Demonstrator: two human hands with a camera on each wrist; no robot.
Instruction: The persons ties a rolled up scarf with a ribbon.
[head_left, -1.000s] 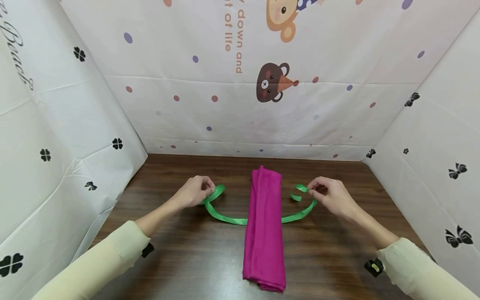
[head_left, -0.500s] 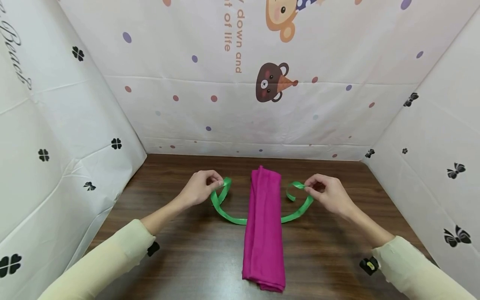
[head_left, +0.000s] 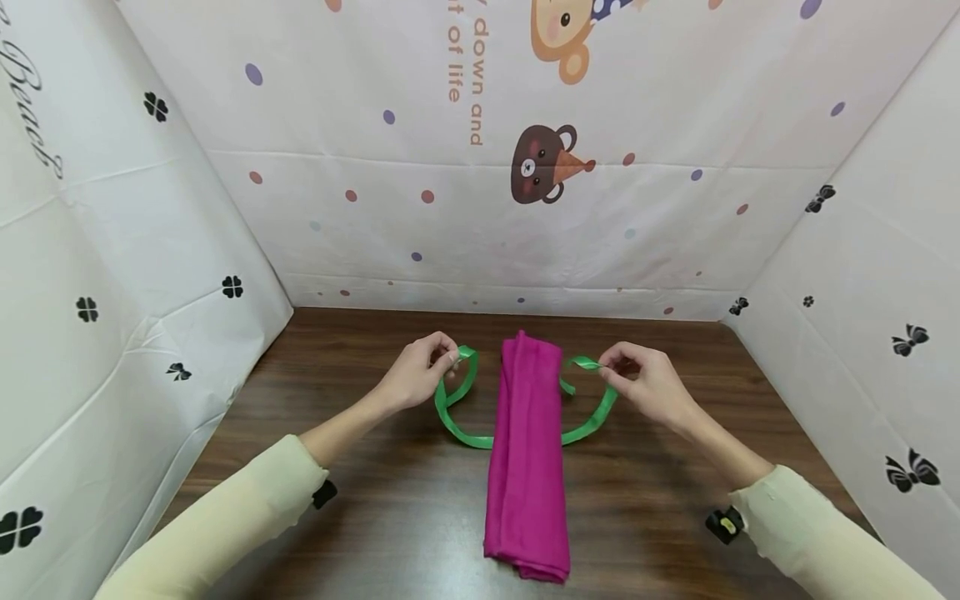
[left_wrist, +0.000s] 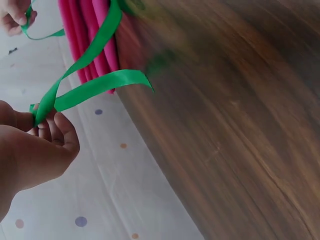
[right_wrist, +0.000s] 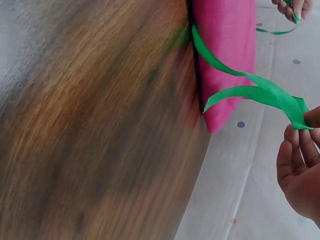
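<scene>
Dark wood table (head_left: 390, 517) between patterned white sheets (head_left: 675, 217), both hands' fingers (head_left: 447, 358) pinching green ribbon (head_left: 457, 427) ends.

Green ribbon (head_left: 457, 421): satin, glossy, smooth. Magenta cloth (head_left: 528, 467): soft, matt, finely woven. Table (head_left: 390, 517): dark wood-grain, slight sheen. Backdrop (head_left: 450, 208): printed sheet, creased.

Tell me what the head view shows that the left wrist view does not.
Only the head view shows the whole folded magenta cloth, both sleeves, and the ribbon passing under the cloth. Only the left wrist view shows the left hand's fingertips pinching the ribbon close up. Both show the green ribbon, the cloth, the wooden table and both hands.
</scene>
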